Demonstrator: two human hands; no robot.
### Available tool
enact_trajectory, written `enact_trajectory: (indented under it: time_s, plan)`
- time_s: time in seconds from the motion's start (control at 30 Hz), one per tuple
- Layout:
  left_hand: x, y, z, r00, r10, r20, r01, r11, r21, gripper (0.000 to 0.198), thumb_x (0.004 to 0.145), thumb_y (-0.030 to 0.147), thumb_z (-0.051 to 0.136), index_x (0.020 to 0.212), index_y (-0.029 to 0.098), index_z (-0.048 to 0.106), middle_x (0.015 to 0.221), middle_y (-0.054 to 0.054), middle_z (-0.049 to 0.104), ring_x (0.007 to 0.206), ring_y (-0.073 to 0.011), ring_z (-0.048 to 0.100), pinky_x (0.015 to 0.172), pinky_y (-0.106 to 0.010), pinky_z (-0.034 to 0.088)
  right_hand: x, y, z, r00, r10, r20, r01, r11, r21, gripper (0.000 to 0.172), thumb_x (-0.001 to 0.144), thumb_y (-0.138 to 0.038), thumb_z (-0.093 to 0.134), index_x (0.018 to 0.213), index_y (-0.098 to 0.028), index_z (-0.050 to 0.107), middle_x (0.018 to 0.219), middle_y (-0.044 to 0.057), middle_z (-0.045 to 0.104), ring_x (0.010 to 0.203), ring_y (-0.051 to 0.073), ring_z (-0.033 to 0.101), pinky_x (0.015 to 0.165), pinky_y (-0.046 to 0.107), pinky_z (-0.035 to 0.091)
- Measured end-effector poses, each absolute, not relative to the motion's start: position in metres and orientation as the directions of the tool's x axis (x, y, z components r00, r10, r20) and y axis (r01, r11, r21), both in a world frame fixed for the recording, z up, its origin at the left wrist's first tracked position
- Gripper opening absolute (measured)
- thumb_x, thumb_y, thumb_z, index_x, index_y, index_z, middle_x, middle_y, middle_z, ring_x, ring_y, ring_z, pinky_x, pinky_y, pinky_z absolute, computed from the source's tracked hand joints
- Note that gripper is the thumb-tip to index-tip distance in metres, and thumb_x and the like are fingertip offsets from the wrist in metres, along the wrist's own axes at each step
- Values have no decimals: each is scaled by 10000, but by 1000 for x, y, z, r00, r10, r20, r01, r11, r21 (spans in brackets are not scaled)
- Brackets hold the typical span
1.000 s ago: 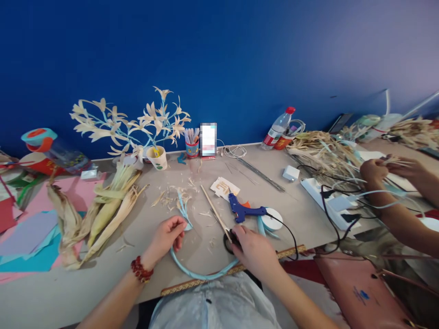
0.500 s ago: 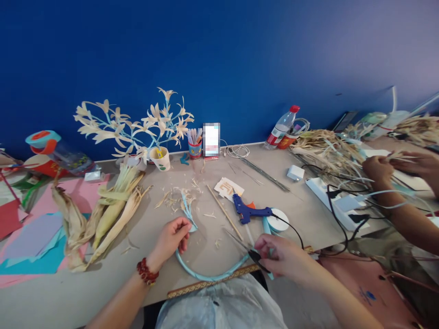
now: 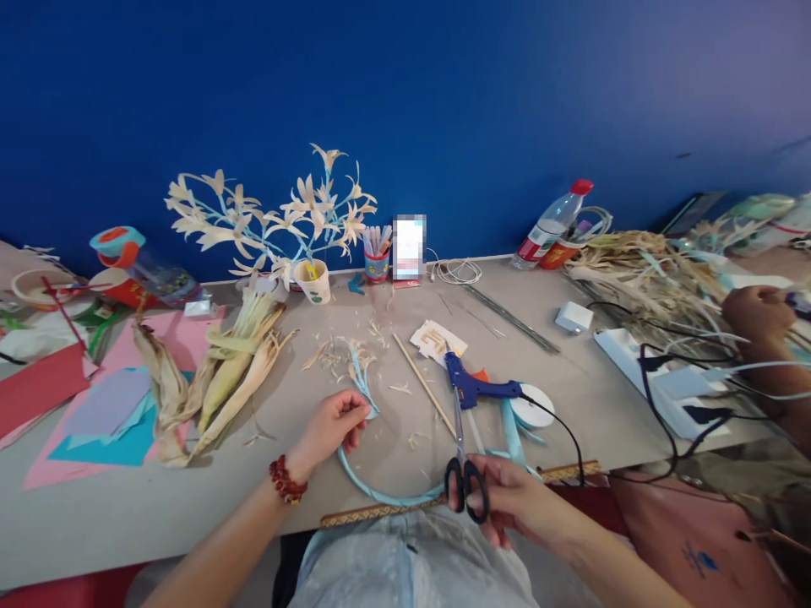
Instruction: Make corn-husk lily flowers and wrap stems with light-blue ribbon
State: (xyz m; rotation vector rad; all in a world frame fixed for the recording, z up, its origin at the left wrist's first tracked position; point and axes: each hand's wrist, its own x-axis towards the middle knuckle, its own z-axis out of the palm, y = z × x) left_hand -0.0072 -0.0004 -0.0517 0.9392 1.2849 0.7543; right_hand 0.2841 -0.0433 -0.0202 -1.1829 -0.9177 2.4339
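Pinched in my left hand (image 3: 342, 420) is the lower end of a bundle of thin light-blue stems (image 3: 360, 371). From that hand a light-blue ribbon (image 3: 386, 496) curves along the table edge to the right. My right hand (image 3: 510, 494) holds scissors (image 3: 459, 452) by their black handles, blades together and pointing away from me. Just past the blades lies a blue glue gun (image 3: 476, 388), beside a white roll (image 3: 533, 407) with blue ribbon. Between my hands is a thin wooden stick (image 3: 423, 382).
Corn husks (image 3: 219, 397) lie on coloured paper at left. A paper cup (image 3: 312, 281) holds husk flowers on blue stems. Wires (image 3: 513, 319), a power strip (image 3: 652, 384) and a bottle (image 3: 550, 228) occupy the right side. A co-worker's hand (image 3: 757, 321) is at far right.
My right hand has turned the scissors from pointing left to pointing away from me. The left hand keeps its pinch. The whole view has shifted, with objects farther right in it.
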Motion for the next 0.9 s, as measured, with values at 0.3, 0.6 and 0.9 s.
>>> enact_trajectory:
  time_s: [0.3, 0.6, 0.9]
  plan:
    - [-5, -9, -41, 170, 858, -485, -165, 510, 844, 295, 749, 419, 719, 798, 162, 581, 751, -22, 686, 503, -82, 573, 475, -196, 437, 275, -53, -38, -520, 565, -640, 267, -605, -750, 494, 773, -638, 632, 698, -200, 415, 566, -65, 536, 272, -3, 283, 284, 172, 128]
    - [1, -8, -45, 202, 846, -494, -325, 534, 781, 259, 740, 343, 754, 818, 158, 591, 755, -26, 687, 583, -95, 595, 528, -206, 457, 243, -57, -40, -512, 606, -609, 363, -490, -792, 455, 784, -604, 629, 710, -220, 396, 541, -95, 460, 292, 29, 313, 295, 177, 171]
    - [2, -15, -39, 235, 833, -500, -265, 550, 792, 237, 735, 347, 738, 760, 154, 601, 709, -11, 656, 565, -98, 578, 557, -216, 454, 219, -38, -37, -542, 536, -647, 321, -579, -749, 551, 707, -692, 655, 704, -216, 378, 590, -76, 555, 261, 16, 363, 277, 175, 158]
